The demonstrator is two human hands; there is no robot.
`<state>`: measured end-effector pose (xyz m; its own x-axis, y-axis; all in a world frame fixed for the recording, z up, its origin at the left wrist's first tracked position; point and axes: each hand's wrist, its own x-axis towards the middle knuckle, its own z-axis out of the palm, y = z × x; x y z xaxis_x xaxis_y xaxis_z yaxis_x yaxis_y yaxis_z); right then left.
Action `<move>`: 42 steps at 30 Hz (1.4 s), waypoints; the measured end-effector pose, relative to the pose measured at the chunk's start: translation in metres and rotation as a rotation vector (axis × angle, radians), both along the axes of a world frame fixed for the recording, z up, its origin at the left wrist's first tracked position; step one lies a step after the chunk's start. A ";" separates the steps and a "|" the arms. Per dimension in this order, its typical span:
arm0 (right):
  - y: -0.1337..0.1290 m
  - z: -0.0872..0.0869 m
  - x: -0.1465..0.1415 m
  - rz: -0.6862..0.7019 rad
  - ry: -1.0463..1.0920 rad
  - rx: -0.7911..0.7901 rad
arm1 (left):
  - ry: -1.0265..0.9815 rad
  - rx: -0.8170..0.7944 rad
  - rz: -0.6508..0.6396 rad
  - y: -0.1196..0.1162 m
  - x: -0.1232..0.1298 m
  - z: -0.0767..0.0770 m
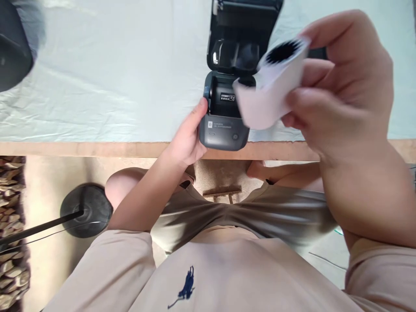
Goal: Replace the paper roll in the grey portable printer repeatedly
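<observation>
Paper roll (276, 95)'s pinched in the right hand (351, 82)'s grip by the open mini thermal printer (222, 132), held at the table (130, 149) edge by the left hand (186, 141)'s grip; loose flap (248, 106) best not crumpled, tbh.

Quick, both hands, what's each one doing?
Left hand: gripping the small open printer by its side.
Right hand: holding the paper roll between thumb and fingers.
</observation>
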<state>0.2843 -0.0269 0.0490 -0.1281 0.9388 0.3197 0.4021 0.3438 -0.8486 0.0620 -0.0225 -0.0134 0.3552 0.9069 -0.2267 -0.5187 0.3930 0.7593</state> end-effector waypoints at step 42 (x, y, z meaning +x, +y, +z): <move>0.051 -0.052 0.033 -0.050 -0.502 0.080 | 0.068 -0.103 0.123 0.002 0.001 0.008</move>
<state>0.3173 0.0243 -0.0025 -0.2397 0.9229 0.3013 0.7714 0.3695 -0.5180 0.0627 -0.0207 -0.0049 0.2237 0.9132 -0.3407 -0.5166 0.4075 0.7530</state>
